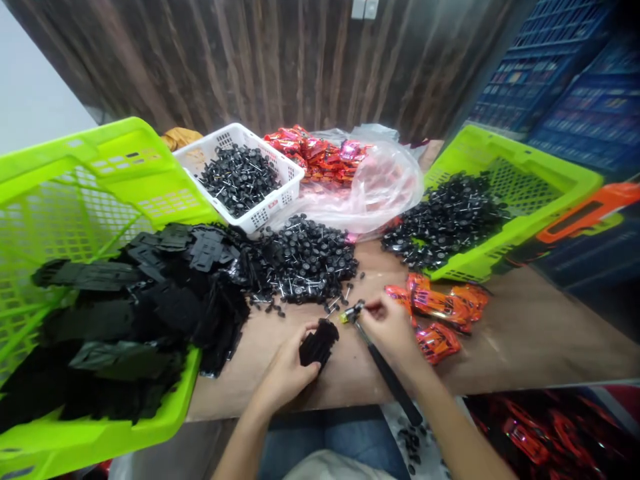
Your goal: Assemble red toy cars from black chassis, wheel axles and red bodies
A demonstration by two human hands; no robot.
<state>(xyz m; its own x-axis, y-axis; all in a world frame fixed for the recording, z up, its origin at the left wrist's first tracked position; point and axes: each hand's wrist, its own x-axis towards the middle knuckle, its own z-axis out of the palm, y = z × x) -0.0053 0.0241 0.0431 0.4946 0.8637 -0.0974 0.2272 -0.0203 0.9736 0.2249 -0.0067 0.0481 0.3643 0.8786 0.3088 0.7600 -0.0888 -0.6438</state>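
In my left hand is a black plastic toy car chassis, held between thumb and fingers above the table's front part. My right hand is closed in a pinch beside the head of a hammer. Whatever sits between those fingertips is too small to make out. The hammer's black handle slants toward the table's front edge, and a small yellow piece shows at its head. Just beyond both hands spreads a heap of black toy wheels on metal axles. Shiny orange toy car bodies lie right of my right hand.
A green crate full of black chassis plates stands left. Behind the heap is a white basket of wheels, beside a clear plastic bag near red car bodies. A tilted green crate spills wheels at right, an orange-handled tool beside it.
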